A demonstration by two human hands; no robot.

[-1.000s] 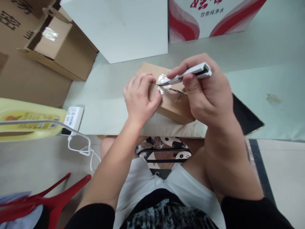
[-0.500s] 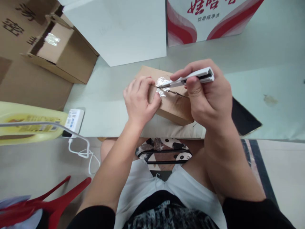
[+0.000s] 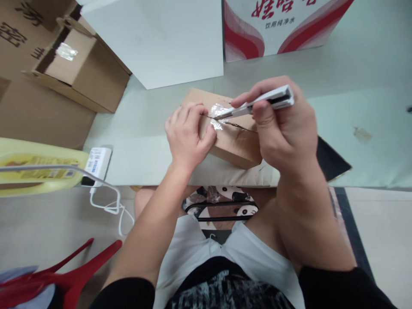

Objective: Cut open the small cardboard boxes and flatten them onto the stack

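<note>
A small brown cardboard box (image 3: pixel 238 146) lies at a slant near the table's front edge, its top seam crossed by a strip of clear tape (image 3: pixel 217 112). Over the box's left end, my left hand (image 3: pixel 189 135) is clamped with fingers on top and thumb by the tape. My right hand (image 3: pixel 286 124) grips a white utility knife (image 3: pixel 273 99), its blade tip touching the seam at the tape. To the right of the tape the seam looks dark and ragged. The right hand hides the box's far right corner.
Behind the box stand a white box (image 3: pixel 161 43) and a red-and-white water carton (image 3: pixel 277 34). Open brown cartons (image 3: pixel 96 73) sit at the left. A yellow bottle (image 3: pixel 38 167), a white power strip (image 3: pixel 99 163) with a cable, and a black flat object (image 3: pixel 331 161) lie near the edge.
The knife's handle and my right hand have shifted slightly right, while the blade tip stays at the tape. My left hand keeps its hold on the box. The whole view has drifted slightly.
</note>
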